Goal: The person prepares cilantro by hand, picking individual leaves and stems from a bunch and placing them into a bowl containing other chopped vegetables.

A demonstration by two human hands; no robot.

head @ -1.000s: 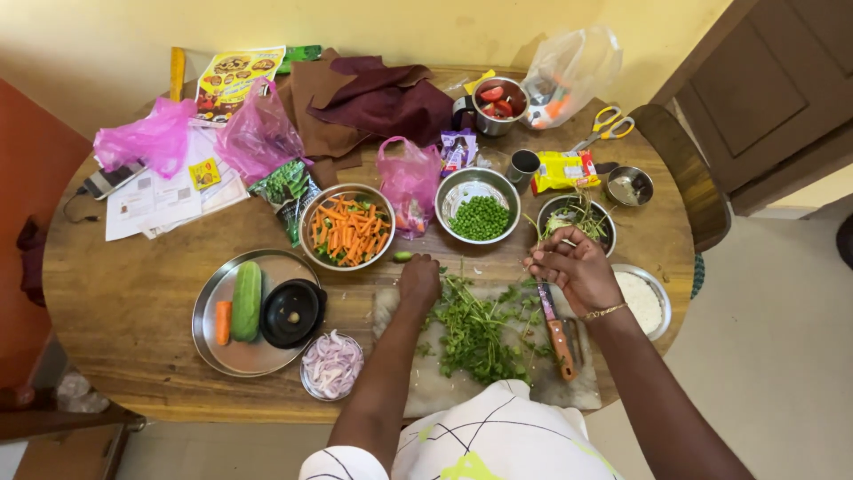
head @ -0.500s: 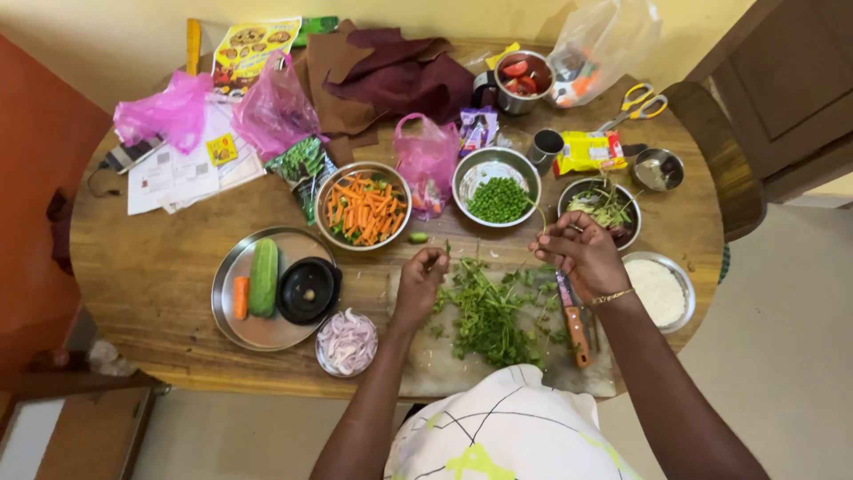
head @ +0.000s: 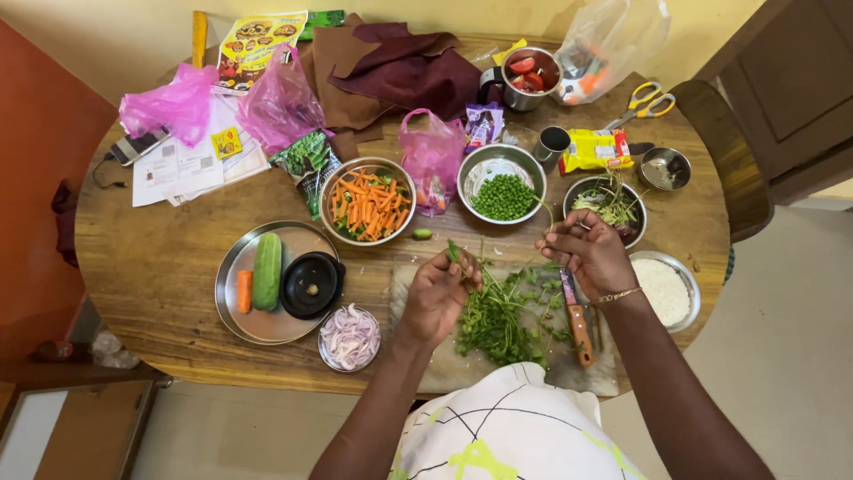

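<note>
Two hands work over a heap of coriander [head: 498,313] spread across a pale cutting board [head: 426,369] at the near edge of the oval wooden table [head: 160,276]. The herb is fresh and dark green, a loose tangle of small leaves on thin, pale-green stalks, with stray sprigs scattered toward the board's far edge. The left hand [head: 437,295] is curled, its fingertips pinched on a small leafy sprig [head: 454,252] lifted just above the heap. The right hand [head: 588,252] is likewise closed at the fingertips, pinching a thin stalk [head: 544,210] that rises toward the bowl of green peas [head: 503,188]. A knife [head: 576,318] with a wooden handle lies on the board beside the heap, below the right wrist. Just beyond the right hand stands a steel bowl of plucked stems [head: 607,206], and a dish of white rice [head: 662,291] sits to its right. Left of the board are a small bowl of sliced onion [head: 350,338], a bowl of carrot sticks [head: 366,204] and a steel plate [head: 267,333] bearing a cucumber, a carrot and a black lid.
</note>
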